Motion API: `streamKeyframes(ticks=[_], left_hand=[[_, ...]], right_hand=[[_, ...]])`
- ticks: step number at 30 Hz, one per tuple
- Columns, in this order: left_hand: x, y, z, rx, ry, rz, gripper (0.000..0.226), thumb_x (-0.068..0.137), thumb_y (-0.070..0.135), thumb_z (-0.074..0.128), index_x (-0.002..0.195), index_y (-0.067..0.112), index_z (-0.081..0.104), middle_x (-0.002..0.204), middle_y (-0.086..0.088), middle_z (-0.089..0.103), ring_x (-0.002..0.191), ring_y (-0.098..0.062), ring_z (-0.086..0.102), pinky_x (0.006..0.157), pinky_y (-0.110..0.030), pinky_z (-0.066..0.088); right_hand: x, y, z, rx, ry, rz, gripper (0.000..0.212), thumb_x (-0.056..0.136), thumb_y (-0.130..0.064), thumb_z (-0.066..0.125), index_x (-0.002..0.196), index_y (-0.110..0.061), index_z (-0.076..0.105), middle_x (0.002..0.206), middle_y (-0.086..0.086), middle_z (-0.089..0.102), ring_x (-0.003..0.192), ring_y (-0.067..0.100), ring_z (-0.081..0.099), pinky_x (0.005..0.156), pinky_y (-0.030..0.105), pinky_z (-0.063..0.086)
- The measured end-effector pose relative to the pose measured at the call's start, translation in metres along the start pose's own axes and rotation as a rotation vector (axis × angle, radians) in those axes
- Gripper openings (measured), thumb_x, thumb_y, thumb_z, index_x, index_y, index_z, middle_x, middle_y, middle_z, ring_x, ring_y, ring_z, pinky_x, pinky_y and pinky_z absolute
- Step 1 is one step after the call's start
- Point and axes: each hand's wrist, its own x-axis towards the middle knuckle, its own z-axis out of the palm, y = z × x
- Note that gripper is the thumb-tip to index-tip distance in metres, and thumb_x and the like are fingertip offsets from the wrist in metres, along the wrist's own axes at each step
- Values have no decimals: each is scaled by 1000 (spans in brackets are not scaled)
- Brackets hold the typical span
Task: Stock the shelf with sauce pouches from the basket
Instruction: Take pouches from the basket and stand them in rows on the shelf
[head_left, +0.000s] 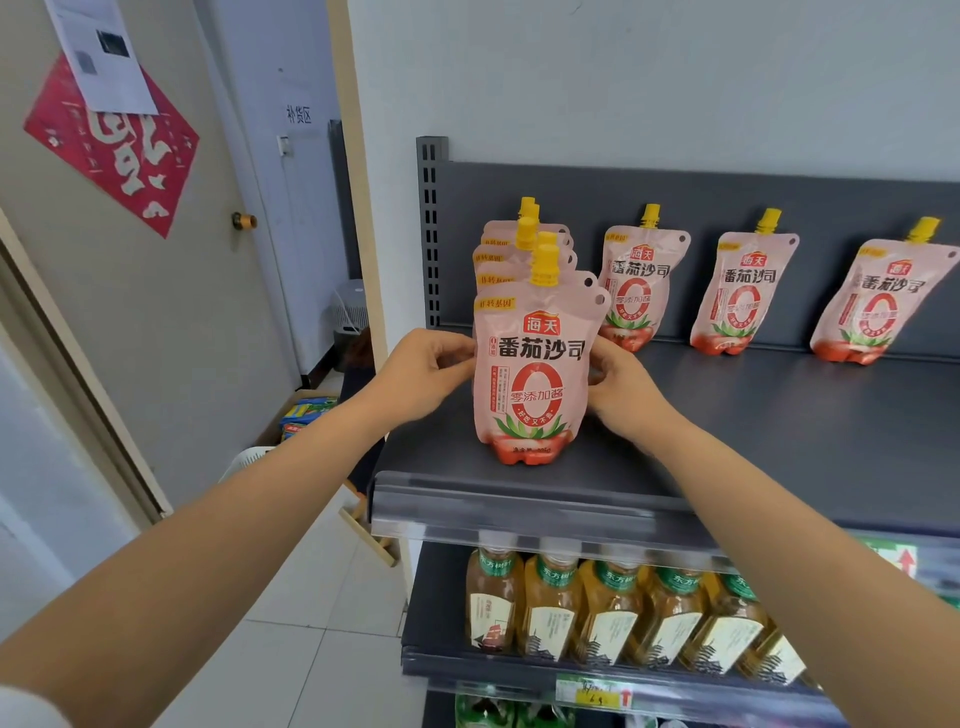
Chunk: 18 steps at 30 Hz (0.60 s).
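Note:
A pink tomato sauce pouch (530, 374) with a yellow cap stands upright near the front left of the dark grey shelf (779, 431). My left hand (423, 376) pinches its left edge and my right hand (621, 384) grips its right edge. Behind it several more pouches (511, 260) stand in a row. Three single pouches lean against the shelf's back panel: one (636, 286), another (740, 293), and one at the far right (878, 299). A white basket (244, 460) shows below my left forearm, mostly hidden.
Tea bottles (613, 613) fill the lower shelf behind a price rail (519, 512). A door with a red paper decoration (114, 140) is at the left. A cardboard box with packets (306, 410) sits on the tiled floor.

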Motion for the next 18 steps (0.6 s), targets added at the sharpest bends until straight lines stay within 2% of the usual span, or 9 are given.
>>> streamKeyframes(ticks=[2,4,7,10,13,14,16,18], left_hand=[[0,0,0,-5,2,-3,27,92,9,58,117,10,66,111,-2,70,102,-12,66,94,-29,51],[0,1,1,-1,7,-7,26,92,9,58,117,11,66,111,-2,70,102,-12,66,94,-30,51],[0,0,1,2,5,-12,26,92,10,58,117,11,67,111,-1,70,102,-11,66,95,-30,51],[1,0,0,0,8,-27,26,92,11,58,117,12,66,112,-1,70,103,-11,65,95,-32,50],[1,1,0,-14,8,-25,26,92,11,58,117,12,66,110,-1,70,101,-10,66,94,-29,51],[1,1,0,-17,11,-24,26,92,11,58,116,12,67,110,-1,70,101,-10,66,93,-29,51],[1,-1,-1,-18,23,-25,24,92,12,59,113,13,68,106,0,71,98,-10,67,92,-28,52],[0,-2,-3,-25,20,-30,21,92,13,59,110,15,69,103,2,71,95,-8,67,90,-26,52]], right_hand=[[0,-2,0,16,-47,19,38,83,6,64,112,-18,59,119,20,63,108,36,60,82,40,55],[0,-4,-1,12,-65,31,39,84,8,62,112,-20,59,119,19,63,108,34,61,80,37,56],[2,-6,0,-17,-10,28,33,84,8,62,115,-4,60,117,23,63,107,35,62,68,28,56],[5,-3,1,-90,46,22,33,84,8,62,116,12,55,114,29,61,102,42,62,61,27,57],[7,0,1,-118,40,35,28,85,9,60,109,22,52,108,36,61,98,47,61,66,35,58],[6,-1,1,-119,32,37,24,85,9,60,103,24,53,104,37,62,96,48,62,65,32,58],[5,0,-1,-121,63,61,12,85,8,60,81,19,55,85,26,69,84,42,67,59,27,57],[4,3,-6,-95,130,84,30,85,7,60,61,1,45,56,-3,66,59,22,66,53,26,55]])
